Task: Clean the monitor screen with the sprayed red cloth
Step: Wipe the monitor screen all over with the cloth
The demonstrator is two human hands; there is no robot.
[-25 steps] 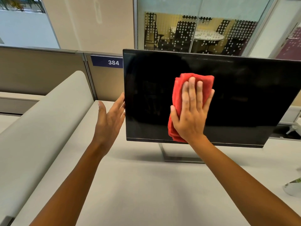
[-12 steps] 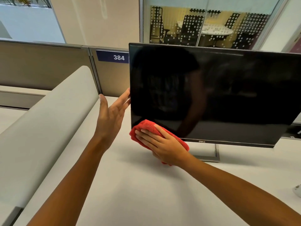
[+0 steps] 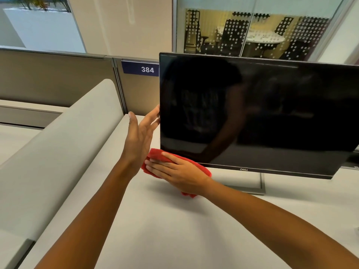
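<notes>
A black monitor (image 3: 272, 105) stands on a silver stand (image 3: 261, 186) on the pale desk (image 3: 174, 230). Its dark screen reflects my arm. My right hand (image 3: 174, 170) lies flat on the red cloth (image 3: 155, 154), at the screen's lower left corner and just below the bottom bezel. Most of the cloth is hidden under the hand. My left hand (image 3: 139, 136) is open with fingers straight, its fingertips touching the monitor's left edge.
A curved grey partition (image 3: 58, 152) runs along the desk's left side. Behind the monitor is a tan cubicle wall with a blue "384" sign (image 3: 140, 69). Glass walls and a meeting room lie beyond.
My right hand swept the cloth from mid-screen down to the lower left corner, then a little lower and left. My left hand moved in against the monitor's left edge.
</notes>
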